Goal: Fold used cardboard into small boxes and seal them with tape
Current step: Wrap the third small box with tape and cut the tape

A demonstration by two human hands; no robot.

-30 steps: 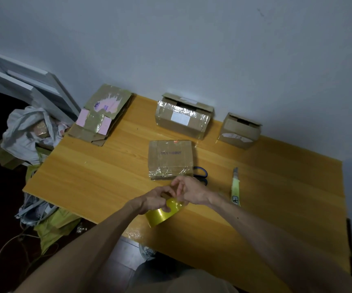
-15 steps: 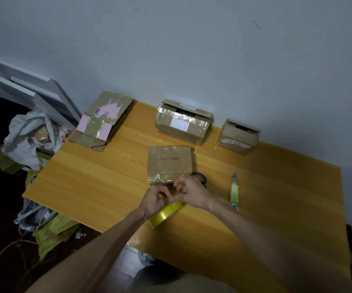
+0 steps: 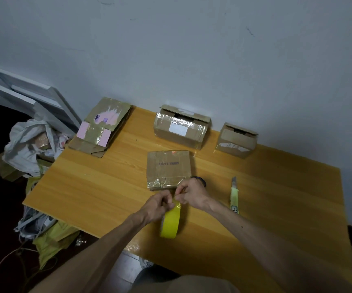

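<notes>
A yellow tape roll stands on edge near the front of the wooden table. My left hand grips its top. My right hand pinches the tape at the roll's upper edge, its fingertips meeting those of the left hand. Just beyond the hands lies a small taped cardboard box, closed and flat on the table. Two more folded boxes, a wider one and a smaller one, stand against the wall with their top flaps ajar.
A flattened cardboard with pink patches lies at the table's back left corner. A green utility knife lies right of my right hand. A dark ring-shaped object peeks out behind that hand. White boards, bags and scraps crowd the floor at left.
The tape roll has turned from a slanted position under the hands to standing on edge, hanging lower toward me. Both hands stayed together at its top, close to the taped box.
</notes>
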